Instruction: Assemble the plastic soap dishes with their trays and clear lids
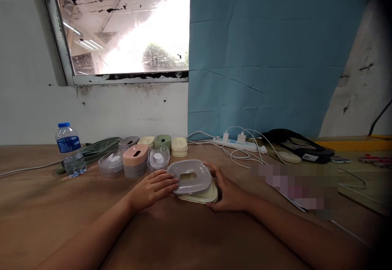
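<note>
A glossy grey oval lid [200,169] with a slot in its middle is tilted toward me over the brown table. My left hand [154,187] is closed on its left edge, fingers lying over the rim. Under the grey lid, and sticking out at the lower right, are cream-coloured pieces [202,197] of similar outline; how many is hidden. My right hand [228,190] wraps round the right side of the cream pieces, with fingers behind the grey lid and the thumb low at the near edge.
Behind my hands stand a pink-and-grey stack [134,162], clear plastic lids [157,158], a green slotted piece [162,140] and cream pieces [179,145]. A water bottle [70,147] stands left. Cables trail from a power strip [235,143]; a black bag [294,141] lies right.
</note>
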`<state>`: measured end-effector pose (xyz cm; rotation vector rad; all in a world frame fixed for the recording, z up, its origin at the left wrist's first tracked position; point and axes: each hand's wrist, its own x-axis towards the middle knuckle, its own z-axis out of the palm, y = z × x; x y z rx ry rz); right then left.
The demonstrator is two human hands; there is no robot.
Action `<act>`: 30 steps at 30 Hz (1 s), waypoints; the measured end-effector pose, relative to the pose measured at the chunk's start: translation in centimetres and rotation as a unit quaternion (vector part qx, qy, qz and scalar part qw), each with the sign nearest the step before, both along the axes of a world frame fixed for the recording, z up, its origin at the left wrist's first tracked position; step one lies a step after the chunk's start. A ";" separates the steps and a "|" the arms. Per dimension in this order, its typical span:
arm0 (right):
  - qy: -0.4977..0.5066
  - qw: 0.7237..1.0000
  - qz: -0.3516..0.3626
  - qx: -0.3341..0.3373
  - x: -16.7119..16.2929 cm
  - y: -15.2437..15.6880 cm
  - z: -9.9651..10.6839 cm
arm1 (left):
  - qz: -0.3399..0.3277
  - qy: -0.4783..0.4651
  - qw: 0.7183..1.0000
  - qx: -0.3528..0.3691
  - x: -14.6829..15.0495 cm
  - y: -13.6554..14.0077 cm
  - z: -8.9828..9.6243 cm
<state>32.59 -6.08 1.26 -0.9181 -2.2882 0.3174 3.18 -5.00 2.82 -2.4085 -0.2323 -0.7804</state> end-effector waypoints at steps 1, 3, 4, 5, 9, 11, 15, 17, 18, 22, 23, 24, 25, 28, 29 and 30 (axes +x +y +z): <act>-0.001 1.000 -0.018 0.000 0.3 0.3 0.0 | 0.004 -0.007 1.000 0.007 0.0 0.0 0.0; -0.004 0.997 -0.083 0.002 0.8 1.1 -0.1 | 0.011 -0.021 1.000 0.015 0.0 -0.1 0.1; -0.005 0.993 -0.119 0.003 1.1 1.5 -0.2 | 0.014 -0.025 0.999 0.016 0.0 -0.1 0.0; -0.007 0.989 -0.150 0.003 1.3 1.8 -0.3 | 0.015 -0.028 0.999 0.016 0.0 -0.1 0.0; -0.023 0.983 -0.183 -0.009 2.0 2.7 -0.4 | 0.010 -0.021 1.000 0.018 0.1 -0.1 -0.1; -0.040 0.987 -0.152 -0.019 2.3 2.8 -0.2 | 0.007 -0.017 1.000 0.016 0.2 -0.2 -0.1; -0.082 0.995 -0.037 -0.039 3.5 2.7 0.7 | 0.004 -0.012 1.000 0.012 0.4 -0.2 0.0; -0.093 0.994 -0.006 -0.048 4.4 2.9 1.1 | 0.004 -0.011 1.000 0.007 0.4 -0.2 0.0; -0.095 0.994 0.000 -0.050 4.9 3.1 1.2 | 0.005 -0.009 1.000 0.005 0.4 -0.3 0.0; -0.079 0.996 -0.030 -0.026 6.4 4.3 0.8 | 0.007 -0.001 1.000 -0.008 0.8 -0.4 -0.4; -0.068 0.996 -0.047 -0.013 6.5 4.8 0.7 | 0.013 0.000 1.000 -0.017 1.1 -0.5 -0.6; -0.058 0.996 -0.064 0.003 6.6 5.5 0.6 | 0.020 0.001 0.999 -0.028 1.5 -0.5 -0.9; -0.048 0.995 -0.080 0.019 6.5 6.2 0.6 | 0.032 0.005 0.999 -0.039 2.1 -0.6 -1.1; -0.036 0.992 -0.107 0.059 5.1 9.3 1.5 | 0.098 0.033 0.993 -0.061 4.3 -0.1 -1.9; -0.040 0.991 -0.110 0.068 4.4 10.6 2.0 | 0.129 0.041 0.989 -0.064 5.2 0.2 -2.1; -0.045 0.990 -0.112 0.076 3.4 11.9 2.6 | 0.161 0.047 0.984 -0.066 6.0 0.6 -2.1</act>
